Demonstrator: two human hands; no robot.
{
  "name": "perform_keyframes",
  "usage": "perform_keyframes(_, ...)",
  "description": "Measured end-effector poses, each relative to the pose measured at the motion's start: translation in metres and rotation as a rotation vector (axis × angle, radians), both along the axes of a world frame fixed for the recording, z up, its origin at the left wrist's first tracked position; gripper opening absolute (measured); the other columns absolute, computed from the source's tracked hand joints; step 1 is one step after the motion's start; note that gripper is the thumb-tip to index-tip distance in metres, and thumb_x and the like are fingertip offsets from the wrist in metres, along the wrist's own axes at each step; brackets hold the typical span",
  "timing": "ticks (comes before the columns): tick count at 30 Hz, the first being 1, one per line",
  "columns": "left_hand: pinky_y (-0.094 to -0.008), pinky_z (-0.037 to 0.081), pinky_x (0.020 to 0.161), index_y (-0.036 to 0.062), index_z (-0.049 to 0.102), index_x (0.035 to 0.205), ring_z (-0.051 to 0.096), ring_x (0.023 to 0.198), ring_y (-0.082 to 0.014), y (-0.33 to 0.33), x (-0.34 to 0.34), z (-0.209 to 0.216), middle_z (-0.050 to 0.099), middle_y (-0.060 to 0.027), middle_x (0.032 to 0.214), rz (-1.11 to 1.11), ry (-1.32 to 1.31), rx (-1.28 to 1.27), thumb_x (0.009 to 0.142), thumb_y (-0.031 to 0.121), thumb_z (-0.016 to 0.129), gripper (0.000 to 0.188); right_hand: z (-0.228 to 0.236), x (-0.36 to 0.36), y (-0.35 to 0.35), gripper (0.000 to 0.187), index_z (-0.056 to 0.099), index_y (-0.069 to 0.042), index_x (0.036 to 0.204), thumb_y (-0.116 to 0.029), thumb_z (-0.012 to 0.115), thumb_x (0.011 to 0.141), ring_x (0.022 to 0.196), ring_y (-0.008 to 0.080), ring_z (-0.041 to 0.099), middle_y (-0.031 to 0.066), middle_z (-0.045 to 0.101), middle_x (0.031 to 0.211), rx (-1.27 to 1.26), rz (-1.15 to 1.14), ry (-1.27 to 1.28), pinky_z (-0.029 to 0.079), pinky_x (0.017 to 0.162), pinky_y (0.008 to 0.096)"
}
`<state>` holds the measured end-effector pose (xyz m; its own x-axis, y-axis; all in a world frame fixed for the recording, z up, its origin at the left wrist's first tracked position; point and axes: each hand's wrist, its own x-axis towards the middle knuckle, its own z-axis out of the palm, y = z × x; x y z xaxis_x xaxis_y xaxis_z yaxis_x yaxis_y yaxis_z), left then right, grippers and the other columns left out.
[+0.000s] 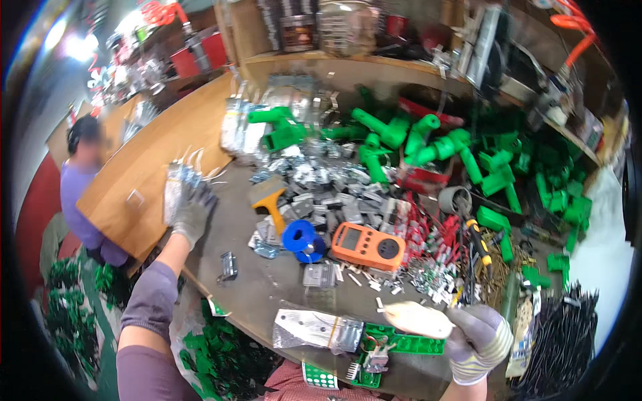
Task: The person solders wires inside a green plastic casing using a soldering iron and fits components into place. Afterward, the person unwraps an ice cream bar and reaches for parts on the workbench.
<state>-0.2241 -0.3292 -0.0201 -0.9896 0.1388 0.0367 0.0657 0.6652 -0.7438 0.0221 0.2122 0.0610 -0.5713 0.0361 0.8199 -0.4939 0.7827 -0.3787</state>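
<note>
The left hand [192,212], in a grey knit glove, reaches out to the far left of the bench and closes its fingers around a bundle of small shiny metal parts in a clear bag [177,187], thin wire legs fanning out of the top of it. The bundle rests against the edge of a tan wooden board [144,164] that slopes up just beyond the hand.

The right hand [478,341], in a grey glove with a striped cuff, is curled at the near right edge of the bench around a pale, smooth, rounded handle [418,319] that points toward the left hand; what tool it belongs to I cannot tell. Just under that handle lies a flat green plastic housing [401,344] with small metal pieces in it, and touching its left end is a clear bag of stamped metal plates [311,331].

Between the two hands, farther out, sit an orange multimeter [369,246] with a round dial, a blue spool [299,237], and a yellow-handled scraper [269,197]. Beyond them lies a heap of glossy green plastic pistol-shaped casings [401,137].
</note>
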Motion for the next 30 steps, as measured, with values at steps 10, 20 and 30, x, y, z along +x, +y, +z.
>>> perform_keyframes(10,-0.0555,0.006,0.122,0.0154,0.047,0.145,0.019,0.152,-0.0236,-0.002,-0.005,-0.021,0.035,-0.0015,0.159,-0.05,0.114,-0.185,0.098,0.02,0.036,0.048,0.017,0.011,0.0,0.012,0.072,-0.009,0.088,-0.017,0.074,0.079,0.058,0.0251,0.061,0.0065,0.064,0.072,0.229,-0.073,-0.047,0.046,0.054,0.0368)
perform_keyframes(20,-0.053,0.008,0.123,0.0075,0.046,0.145,0.02,0.151,-0.031,0.0,-0.011,-0.028,0.035,-0.0103,0.159,-0.032,0.135,-0.225,0.095,0.022,0.042,0.051,0.024,0.028,0.007,0.025,0.071,-0.004,0.094,-0.028,0.072,0.087,0.057,0.0241,0.063,0.0071,0.065,0.067,0.141,0.207,0.071,0.048,0.051,0.0344)
perform_keyframes(30,-0.0514,0.005,0.123,0.008,0.049,0.143,0.026,0.15,-0.0248,-0.004,0.007,-0.039,0.042,-0.0077,0.154,-0.102,0.248,-0.105,0.098,0.022,0.038,0.048,0.035,0.022,0.012,0.012,0.068,-0.001,0.086,-0.012,0.071,0.081,0.068,0.0252,0.072,0.0158,0.072,0.079,0.021,0.962,0.219,0.057,0.059,0.0305)
